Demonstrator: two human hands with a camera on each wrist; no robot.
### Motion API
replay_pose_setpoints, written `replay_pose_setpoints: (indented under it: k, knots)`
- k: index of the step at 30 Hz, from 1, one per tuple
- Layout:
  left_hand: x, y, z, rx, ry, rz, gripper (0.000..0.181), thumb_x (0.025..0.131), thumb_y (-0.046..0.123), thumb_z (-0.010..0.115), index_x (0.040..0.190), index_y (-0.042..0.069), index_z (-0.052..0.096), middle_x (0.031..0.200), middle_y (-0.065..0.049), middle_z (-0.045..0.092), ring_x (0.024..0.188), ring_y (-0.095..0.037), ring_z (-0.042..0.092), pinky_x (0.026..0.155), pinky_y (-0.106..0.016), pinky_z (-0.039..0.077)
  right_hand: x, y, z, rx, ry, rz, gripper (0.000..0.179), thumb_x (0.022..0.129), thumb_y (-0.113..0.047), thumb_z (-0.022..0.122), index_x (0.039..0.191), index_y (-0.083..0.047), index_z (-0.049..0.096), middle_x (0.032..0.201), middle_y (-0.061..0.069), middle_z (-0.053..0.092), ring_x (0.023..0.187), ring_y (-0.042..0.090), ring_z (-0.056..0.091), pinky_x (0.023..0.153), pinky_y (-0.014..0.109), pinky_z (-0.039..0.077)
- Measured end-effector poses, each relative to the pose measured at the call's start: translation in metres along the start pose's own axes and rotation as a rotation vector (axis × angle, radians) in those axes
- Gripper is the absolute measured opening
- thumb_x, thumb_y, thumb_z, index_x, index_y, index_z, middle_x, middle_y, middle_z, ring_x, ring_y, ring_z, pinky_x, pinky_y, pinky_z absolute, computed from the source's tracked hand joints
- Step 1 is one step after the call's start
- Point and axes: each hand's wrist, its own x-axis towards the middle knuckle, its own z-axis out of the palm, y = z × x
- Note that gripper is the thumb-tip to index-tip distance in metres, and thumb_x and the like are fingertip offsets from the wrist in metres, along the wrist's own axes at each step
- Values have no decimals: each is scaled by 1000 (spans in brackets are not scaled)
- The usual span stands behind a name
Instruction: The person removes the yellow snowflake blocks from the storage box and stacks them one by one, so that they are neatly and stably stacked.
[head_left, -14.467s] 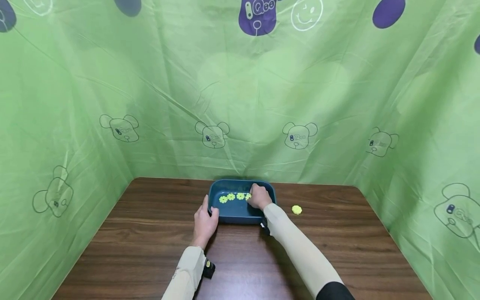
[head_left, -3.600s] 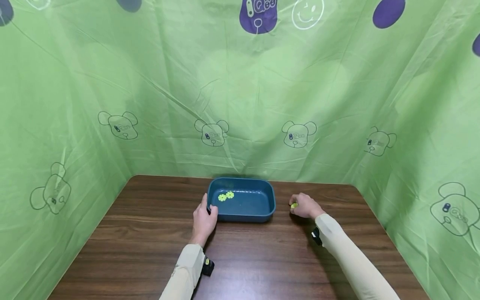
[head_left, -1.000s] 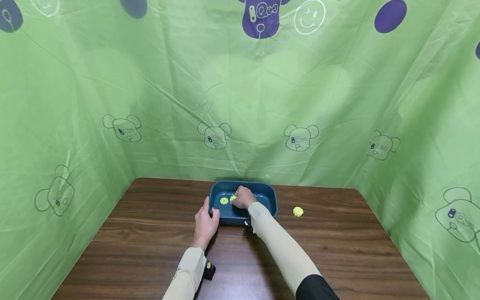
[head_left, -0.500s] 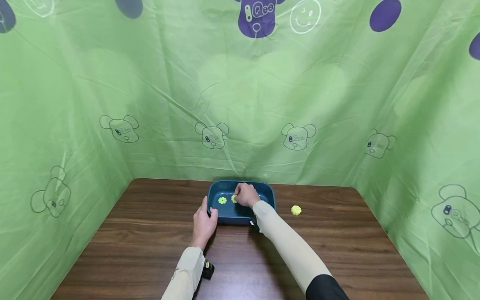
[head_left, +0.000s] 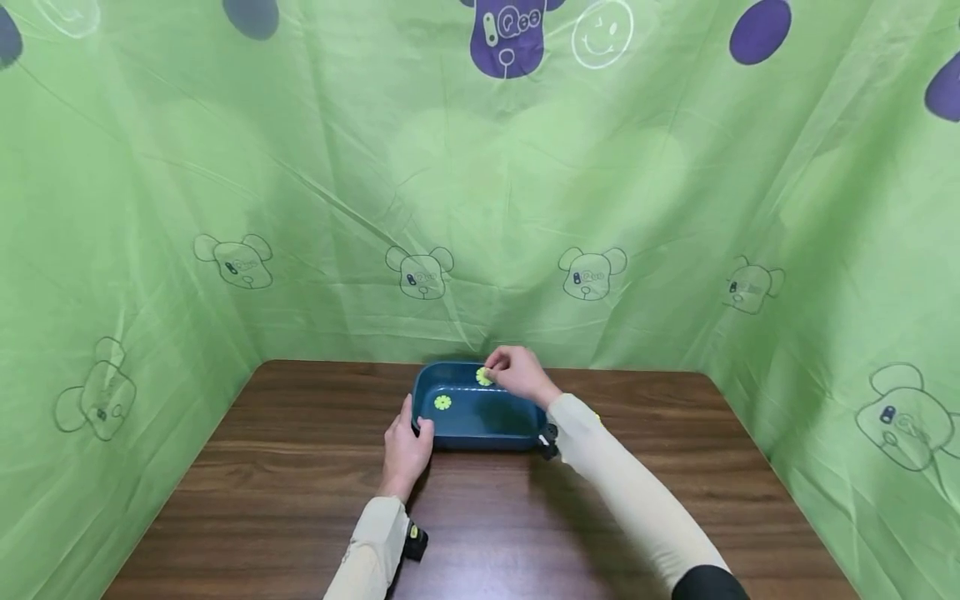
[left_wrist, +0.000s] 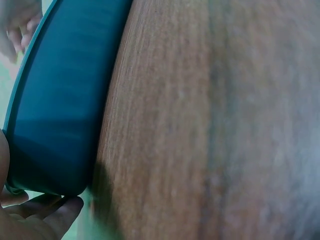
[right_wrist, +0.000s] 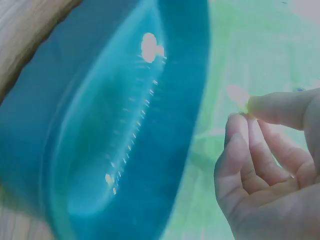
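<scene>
A dark blue rectangular tray (head_left: 480,442) sits at the back of the table. My left hand (head_left: 406,454) holds its left front corner, thumb at the rim and fingers along the outside; the left wrist view shows fingertips (left_wrist: 70,212) against the tray wall (left_wrist: 65,95). Between thumb and fingers, my right hand (head_left: 522,375) pinches a yellow flower-shaped piece (head_left: 483,377), raised near the tray's back rim. That piece (right_wrist: 238,94) looks washed out in the right wrist view. One similar flower piece (head_left: 442,402) lies on the tray floor, at the left.
A yellow edge (head_left: 597,417) peeks out behind the right sleeve, on the table right of the tray; most of it is hidden. Brown wood-grain table (head_left: 480,517) extends in front. Green printed cloth (head_left: 480,317) hangs right behind the tray and along both sides.
My right hand has lifted a flower piece from the tray floor and moved back and right with it. Earlier, more flower pieces lay in the tray. The left hand has kept its place.
</scene>
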Motion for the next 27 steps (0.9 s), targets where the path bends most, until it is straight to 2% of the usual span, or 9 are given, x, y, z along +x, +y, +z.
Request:
replay_pose_setpoints:
  k: [6, 9, 13, 19, 24, 27]
  knots:
    - [0, -1, 2, 1, 15, 5, 61, 98, 18, 53, 155, 1, 40, 144, -28, 55, 129, -42, 57, 107, -55, 46, -21, 19, -43, 50, 42, 59, 14, 93, -17, 71, 102, -6, 72, 92, 11, 74, 78, 26, 71, 64, 27, 55]
    - [0, 0, 2, -6, 8, 0, 61, 98, 19, 53, 155, 2, 39, 145, -28, 54, 130, -42, 56, 108, -55, 45, -30, 36, -62, 83, 51, 98, 17, 95, -15, 69, 105, -1, 70, 96, 18, 73, 73, 24, 69, 63, 28, 56]
    - [-1, 0, 2, -8, -4, -8, 61, 98, 19, 52, 156, 3, 39, 146, -27, 53, 131, -41, 55, 109, -55, 45, -43, 61, -81, 72, 59, 152, 17, 96, -14, 68, 105, 0, 69, 92, 22, 70, 68, 18, 65, 63, 30, 55]
    - [-1, -3, 2, -5, 11, 5, 61, 98, 18, 54, 155, 2, 40, 145, -27, 54, 131, -41, 56, 108, -54, 46, -60, 99, -93, 10, 70, 247, 17, 97, -17, 67, 103, -1, 70, 88, 18, 71, 71, 23, 68, 64, 29, 55]
    - [0, -4, 2, -2, 2, 4, 61, 98, 19, 53, 155, 2, 39, 145, -28, 54, 131, -41, 56, 108, -54, 45, -71, 122, -94, 57, 82, 339, 17, 97, -13, 67, 105, 2, 71, 95, 19, 70, 85, 34, 72, 75, 39, 61]
    - [1, -3, 2, 0, -4, 5, 61, 99, 19, 53, 155, 2, 38, 145, -28, 54, 131, -41, 56, 108, -54, 45, -77, 131, -93, 67, 75, 371, 17, 97, -10, 65, 105, 5, 71, 96, 20, 69, 87, 35, 73, 75, 40, 62]
